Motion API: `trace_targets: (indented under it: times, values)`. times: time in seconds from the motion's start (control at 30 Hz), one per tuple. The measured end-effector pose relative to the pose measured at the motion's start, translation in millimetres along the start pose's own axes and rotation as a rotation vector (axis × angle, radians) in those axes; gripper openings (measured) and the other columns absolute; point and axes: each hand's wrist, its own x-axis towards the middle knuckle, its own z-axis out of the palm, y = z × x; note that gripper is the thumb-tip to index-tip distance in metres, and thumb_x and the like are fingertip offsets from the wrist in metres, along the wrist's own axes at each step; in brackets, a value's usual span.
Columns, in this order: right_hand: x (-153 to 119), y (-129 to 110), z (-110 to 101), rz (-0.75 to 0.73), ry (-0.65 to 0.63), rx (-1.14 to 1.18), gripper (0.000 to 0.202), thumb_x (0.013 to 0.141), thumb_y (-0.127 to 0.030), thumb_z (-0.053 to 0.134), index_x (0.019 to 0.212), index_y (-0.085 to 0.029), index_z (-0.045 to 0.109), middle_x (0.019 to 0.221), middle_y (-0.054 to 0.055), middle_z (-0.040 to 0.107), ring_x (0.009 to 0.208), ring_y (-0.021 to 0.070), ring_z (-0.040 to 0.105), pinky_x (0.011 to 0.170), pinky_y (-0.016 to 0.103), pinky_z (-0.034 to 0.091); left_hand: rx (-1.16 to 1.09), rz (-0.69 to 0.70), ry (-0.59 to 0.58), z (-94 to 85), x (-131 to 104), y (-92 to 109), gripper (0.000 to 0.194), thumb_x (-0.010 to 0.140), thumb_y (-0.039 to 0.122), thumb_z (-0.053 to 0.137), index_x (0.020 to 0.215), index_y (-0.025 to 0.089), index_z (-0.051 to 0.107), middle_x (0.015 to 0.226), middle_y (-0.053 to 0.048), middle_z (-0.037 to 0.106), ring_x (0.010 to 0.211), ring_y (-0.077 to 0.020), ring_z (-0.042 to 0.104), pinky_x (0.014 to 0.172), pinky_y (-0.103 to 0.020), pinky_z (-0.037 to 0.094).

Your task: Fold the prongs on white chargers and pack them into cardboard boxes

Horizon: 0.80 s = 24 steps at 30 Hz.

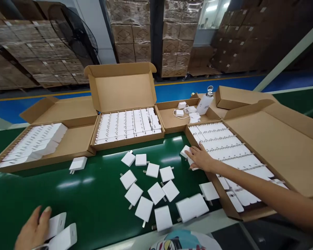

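White power adapters with metal prongs, such as this adapter (144, 209), lie scattered on the green table (101, 194). At the lower left, my left hand (32, 229) is closed, its fingers against a pair of white adapters (64, 238); the grip is partly hidden. My right hand (202, 159) reaches across the right-hand carton (225, 205) and its fingers close over a few adapters (185, 151) beside that carton's left wall. Rows of adapters (224, 146) fill most of this carton. A lone adapter (78, 163) lies near the left carton.
A carton full of adapters (129, 125) stands open at the back, beside a partly filled left carton (75, 139). An open tray (169, 121) holds cabled adapters and a white bottle (205, 103). Behind are a fan (77, 34) and stacked boxes (133, 34).
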Motion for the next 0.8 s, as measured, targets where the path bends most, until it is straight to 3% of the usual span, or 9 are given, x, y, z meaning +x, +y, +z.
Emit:
trace_targets:
  times: [0.07, 0.1, 0.17, 0.23, 0.33, 0.43, 0.5, 0.6, 0.8]
  values:
    - [-5.6, -29.1, 2.5, 0.059, 0.006, 0.061, 0.059, 0.070, -0.028, 0.061, 0.123, -0.012, 0.043, 0.121, 0.021, 0.045, 0.110, 0.0362, 0.041, 0.090, 0.054, 0.027, -0.163, -0.204, 0.113, 18.5, -30.6, 8.9, 0.053, 0.071, 0.060, 0.030, 0.122, 0.046, 0.034, 0.127, 0.018, 0.041, 0.116, -0.0315, 0.039, 0.094, -0.050, 0.036]
    - [-8.9, -42.9, 1.1, 0.065, -0.004, 0.126, 0.057, 0.071, -0.024, 0.058, 0.125, -0.011, 0.042, 0.124, 0.023, 0.042, 0.111, 0.0374, 0.040, 0.087, 0.051, 0.032, -0.258, -0.260, 0.171, 27.4, -49.5, 23.0, 0.057, 0.073, 0.058, 0.032, 0.122, 0.030, 0.043, 0.129, 0.004, 0.043, 0.113, -0.0336, 0.042, 0.094, -0.049, 0.035]
    - [-13.3, -60.2, -7.9, -0.025, -0.047, 0.307, 0.051, 0.077, -0.020, 0.049, 0.126, -0.012, 0.041, 0.126, 0.022, 0.041, 0.111, 0.0355, 0.042, 0.082, 0.044, 0.040, -0.419, -0.236, 0.132, 43.3, -85.6, 61.7, 0.063, 0.076, 0.053, 0.032, 0.122, 0.012, 0.045, 0.126, -0.012, 0.045, 0.112, -0.0331, 0.043, 0.094, -0.046, 0.035]
    - [-9.6, -62.2, -25.3, -0.165, -0.072, 0.481, 0.043, 0.082, -0.022, 0.039, 0.125, -0.017, 0.042, 0.121, 0.016, 0.048, 0.106, 0.0290, 0.049, 0.081, 0.040, 0.042, -0.579, -0.101, 0.052, 54.6, -109.3, 103.2, 0.060, 0.078, 0.051, 0.032, 0.122, 0.012, 0.044, 0.124, -0.013, 0.046, 0.113, -0.0295, 0.043, 0.094, -0.043, 0.035]
    - [16.4, -58.6, -59.5, -0.296, 0.028, 0.608, 0.041, 0.085, -0.028, 0.035, 0.124, -0.018, 0.042, 0.120, 0.010, 0.050, 0.109, 0.0243, 0.047, 0.088, 0.039, 0.039, -0.698, 0.214, -0.153, 55.8, -108.0, 151.1, 0.051, 0.076, 0.047, 0.043, 0.116, 0.017, 0.049, 0.116, -0.010, 0.053, 0.114, -0.0271, 0.042, 0.093, -0.039, 0.037]
    - [56.7, -80.7, -83.7, -0.460, 0.130, 0.674, 0.044, 0.085, -0.035, 0.039, 0.126, -0.019, 0.038, 0.128, 0.008, 0.042, 0.118, 0.0220, 0.036, 0.094, 0.036, 0.033, -0.497, 0.422, 0.016, 40.5, -65.7, 177.7, 0.045, 0.078, 0.041, 0.043, 0.116, 0.017, 0.048, 0.118, -0.010, 0.051, 0.114, -0.0247, 0.042, 0.097, -0.038, 0.032]
    - [82.6, -111.1, -87.4, -0.440, 0.141, 0.671, 0.051, 0.084, -0.041, 0.041, 0.129, -0.020, 0.033, 0.132, 0.010, 0.035, 0.122, 0.0241, 0.031, 0.096, 0.038, 0.030, -0.208, 0.281, 0.238, 31.7, -29.0, 187.2, 0.051, 0.076, 0.038, 0.047, 0.120, 0.012, 0.043, 0.122, -0.017, 0.044, 0.115, -0.0307, 0.039, 0.095, -0.046, 0.030]
    - [107.1, -160.1, -80.5, -0.205, 0.073, 0.567, 0.058, 0.081, -0.042, 0.046, 0.129, -0.014, 0.033, 0.134, 0.021, 0.027, 0.118, 0.0366, 0.032, 0.093, 0.053, 0.023, 0.039, 0.122, 0.305, 31.9, 3.6, 189.5, 0.056, 0.076, 0.029, 0.048, 0.124, 0.004, 0.035, 0.120, -0.027, 0.038, 0.110, -0.0385, 0.041, 0.086, -0.054, 0.033]
    - [112.1, -193.6, -68.1, -0.453, -0.057, 0.839, 0.065, 0.066, -0.021, 0.063, 0.126, -0.018, 0.038, 0.132, 0.017, 0.032, 0.114, 0.0315, 0.039, 0.092, 0.045, 0.033, 0.034, 0.459, 0.086, 53.5, -53.5, 163.3, 0.045, 0.064, 0.016, 0.055, 0.109, 0.017, 0.053, 0.106, -0.009, 0.054, 0.094, -0.0214, 0.053, 0.085, -0.031, 0.041]
